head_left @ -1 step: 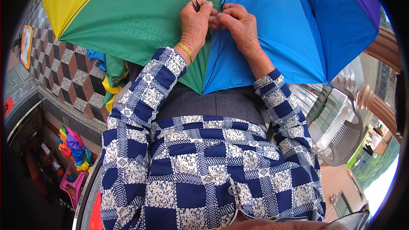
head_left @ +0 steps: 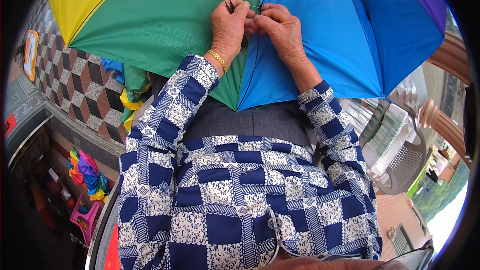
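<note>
Across my lap spreads an umbrella [head_left: 165, 30] with yellow, green, blue and purple panels, its inner side with the ribs facing me. My left hand [head_left: 230, 25] is closed, and dark pointed blades, apparently thread snips [head_left: 229, 6], stick out above its fingers. A pale thread [head_left: 254, 6] runs taut from its fingertips to the dark rib [head_left: 258, 50] at the green-blue seam. My right hand [head_left: 282, 30] pinches at that rib, its thumb and forefinger close to the left fingertips. Exactly what lies between the right fingertips is hidden.
More folded coloured cloth [head_left: 134, 85] hangs at the left over a patterned tile floor [head_left: 85, 85]. Lower left are a bundle of colourful cloth [head_left: 90, 172] and a pink plastic stool [head_left: 86, 217]. A grey-brown plastic chair [head_left: 407, 165] with pale strands beside it stands at right.
</note>
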A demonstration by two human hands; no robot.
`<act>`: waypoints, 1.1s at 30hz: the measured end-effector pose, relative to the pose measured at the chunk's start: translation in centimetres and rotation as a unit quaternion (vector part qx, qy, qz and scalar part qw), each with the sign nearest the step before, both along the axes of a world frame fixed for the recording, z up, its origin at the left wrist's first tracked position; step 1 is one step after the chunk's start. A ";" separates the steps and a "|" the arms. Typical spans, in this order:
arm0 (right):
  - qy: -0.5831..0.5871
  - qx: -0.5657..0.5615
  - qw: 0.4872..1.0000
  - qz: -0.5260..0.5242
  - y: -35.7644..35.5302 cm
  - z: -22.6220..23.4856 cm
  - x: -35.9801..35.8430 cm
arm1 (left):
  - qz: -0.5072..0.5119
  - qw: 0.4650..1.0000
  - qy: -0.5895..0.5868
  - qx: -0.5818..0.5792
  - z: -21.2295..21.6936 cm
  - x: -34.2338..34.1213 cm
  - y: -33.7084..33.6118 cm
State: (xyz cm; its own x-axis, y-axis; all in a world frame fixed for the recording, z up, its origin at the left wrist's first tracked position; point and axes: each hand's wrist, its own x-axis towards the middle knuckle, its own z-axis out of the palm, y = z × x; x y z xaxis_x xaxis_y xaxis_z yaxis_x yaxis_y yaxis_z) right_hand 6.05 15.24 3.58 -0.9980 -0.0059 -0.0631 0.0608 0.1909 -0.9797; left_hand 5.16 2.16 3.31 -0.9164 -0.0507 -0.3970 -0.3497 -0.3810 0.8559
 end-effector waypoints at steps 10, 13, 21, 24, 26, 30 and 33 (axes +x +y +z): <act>0.072 0.091 0.993 0.020 0.0 -0.1 -0.5 | -0.055 0.997 0.011 -0.061 0.2 -0.8 -0.2; -0.065 0.018 0.997 -0.030 0.3 1.2 -0.8 | -0.059 0.997 -0.023 -0.043 0.9 -0.7 -0.1; 0.164 0.321 0.932 0.034 1.4 0.2 -2.5 | -0.083 0.994 -0.033 -0.069 1.4 -1.0 -0.1; 0.178 0.365 0.913 0.034 2.6 1.0 -2.4 | -0.089 0.992 -0.039 -0.082 2.0 -0.7 0.0; 0.140 0.352 0.925 0.022 4.2 1.9 -2.3 | -0.090 0.991 -0.042 -0.090 2.2 -0.8 -0.1; -0.005 0.266 0.962 -0.053 7.3 5.8 -1.8 | -0.107 0.988 -0.048 -0.102 2.0 -1.4 -0.7; -0.060 -0.309 0.946 -0.077 11.1 6.7 -1.7 | -0.091 0.991 -0.055 -0.077 1.5 -1.4 -1.0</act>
State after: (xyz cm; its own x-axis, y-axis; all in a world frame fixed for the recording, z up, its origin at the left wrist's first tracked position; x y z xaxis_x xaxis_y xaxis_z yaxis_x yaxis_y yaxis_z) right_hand 4.33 26.32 10.23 -0.9759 0.0662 -0.2078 0.1591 -0.4356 -0.8860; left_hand 3.74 1.17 4.79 -0.8675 0.0433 -0.4955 -0.4950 -0.1717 0.8517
